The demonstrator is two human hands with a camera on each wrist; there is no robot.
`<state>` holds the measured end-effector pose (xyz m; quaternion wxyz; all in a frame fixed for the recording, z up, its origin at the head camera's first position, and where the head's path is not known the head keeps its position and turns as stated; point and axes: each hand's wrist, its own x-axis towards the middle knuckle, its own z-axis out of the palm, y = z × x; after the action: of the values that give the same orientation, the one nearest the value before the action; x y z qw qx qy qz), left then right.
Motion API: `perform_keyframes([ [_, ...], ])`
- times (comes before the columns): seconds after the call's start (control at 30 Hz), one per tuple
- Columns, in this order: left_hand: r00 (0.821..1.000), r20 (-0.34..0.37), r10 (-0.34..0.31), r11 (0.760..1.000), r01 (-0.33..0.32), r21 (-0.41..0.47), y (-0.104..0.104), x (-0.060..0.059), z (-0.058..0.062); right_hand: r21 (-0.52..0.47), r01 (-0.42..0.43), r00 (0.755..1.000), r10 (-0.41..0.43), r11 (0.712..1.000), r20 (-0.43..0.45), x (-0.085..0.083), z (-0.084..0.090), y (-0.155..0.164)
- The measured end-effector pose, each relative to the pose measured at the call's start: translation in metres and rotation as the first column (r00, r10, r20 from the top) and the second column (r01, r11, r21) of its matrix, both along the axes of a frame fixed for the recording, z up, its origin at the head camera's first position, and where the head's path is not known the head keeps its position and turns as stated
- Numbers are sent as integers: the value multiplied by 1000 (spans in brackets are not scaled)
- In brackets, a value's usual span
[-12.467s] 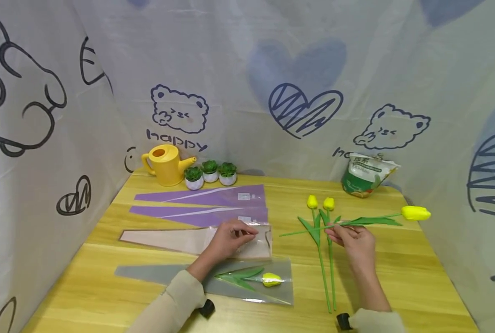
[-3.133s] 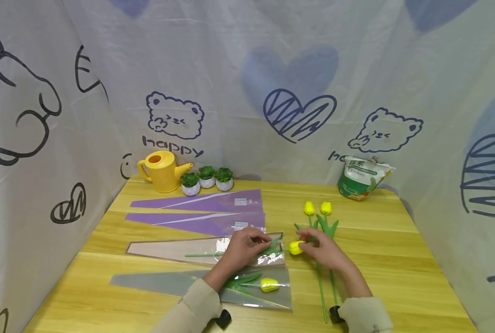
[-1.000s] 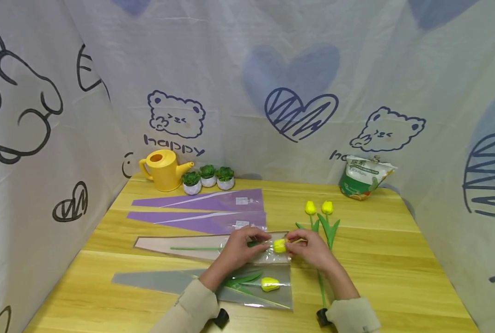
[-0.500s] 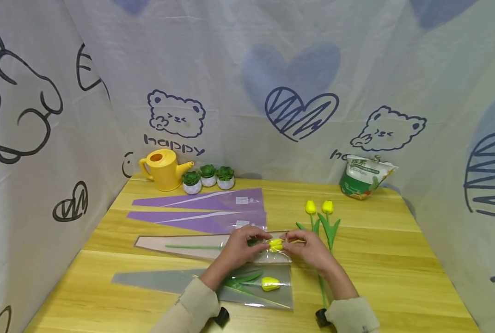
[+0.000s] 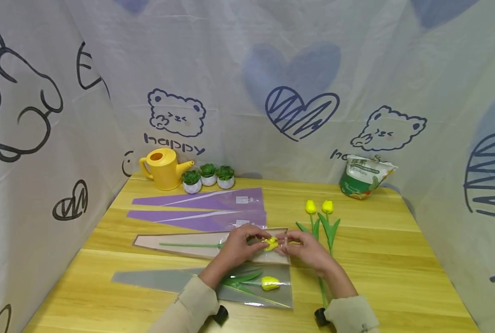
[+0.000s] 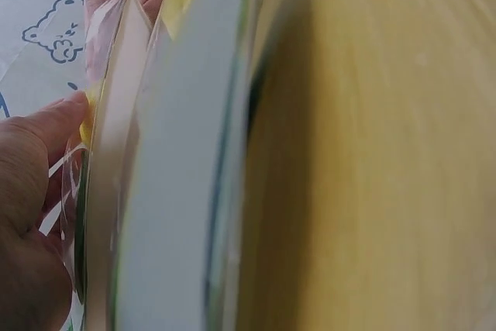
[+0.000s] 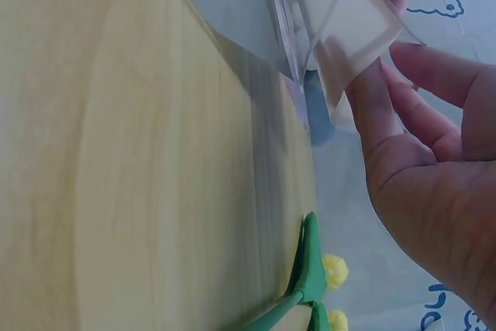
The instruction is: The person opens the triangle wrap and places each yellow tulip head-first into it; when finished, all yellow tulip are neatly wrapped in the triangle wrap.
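A yellow artificial tulip (image 5: pixel 271 243) lies inside the pale, brown-edged flower sleeve (image 5: pixel 147 242), its green stem running toward the narrow end. My left hand (image 5: pixel 240 245) pinches the sleeve beside the bloom; in the left wrist view its thumb (image 6: pixel 66 118) presses there against the clear film. At the sleeve's wide mouth, my right hand (image 5: pixel 307 249) holds the edge between thumb and fingers, as the right wrist view shows at the sleeve corner (image 7: pixel 356 32). The left hand hides the tulip's leaves. Nearer me, a grey sleeve (image 5: pixel 147 280) has another yellow tulip (image 5: pixel 270 283) in it.
Two purple sleeves (image 5: pixel 197 199) lie behind. Two loose tulips (image 5: pixel 327 207) lie right, partly under the right forearm. At the back stand a yellow watering can (image 5: pixel 164 171), three potted succulents (image 5: pixel 208 175) and a green-white bag (image 5: pixel 363 178). Printed cloth encloses the table (image 5: pixel 397 259).
The tulip was held crosswise in my right hand, then slid leftward, stem first, into the pale sleeve. Its bloom has gone deeper inside, and my right fingers have come to the sleeve's mouth.
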<state>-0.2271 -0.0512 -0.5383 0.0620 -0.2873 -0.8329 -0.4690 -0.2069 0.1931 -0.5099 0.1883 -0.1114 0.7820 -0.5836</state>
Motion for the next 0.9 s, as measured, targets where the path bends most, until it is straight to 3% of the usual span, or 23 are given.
perform_keyframes([
  [0.27, 1000, -7, 6, 999, -6, -37, -2, -1, 0, -36, -98, 995, 99, 995, 15, -2, -5, 0],
  [0.47, 1000, 4, 17, 997, -16, -72, -5, -2, 3, -39, -95, 995, 96, 995, 18, -1, -5, 0],
  [0.63, 999, 48, 21, 994, -15, -107, -6, -2, 4, 60, 47, 999, -46, 997, -11, 0, -4, 1],
  [0.73, 997, 72, 11, 994, -2, -113, -8, -2, 2, 72, 143, 990, -143, 987, -9, 2, -2, 1],
  [0.9, 998, 55, -2, 990, 9, -138, -10, -2, 0, 69, 185, 983, -185, 980, 0, 3, 0, 2],
])
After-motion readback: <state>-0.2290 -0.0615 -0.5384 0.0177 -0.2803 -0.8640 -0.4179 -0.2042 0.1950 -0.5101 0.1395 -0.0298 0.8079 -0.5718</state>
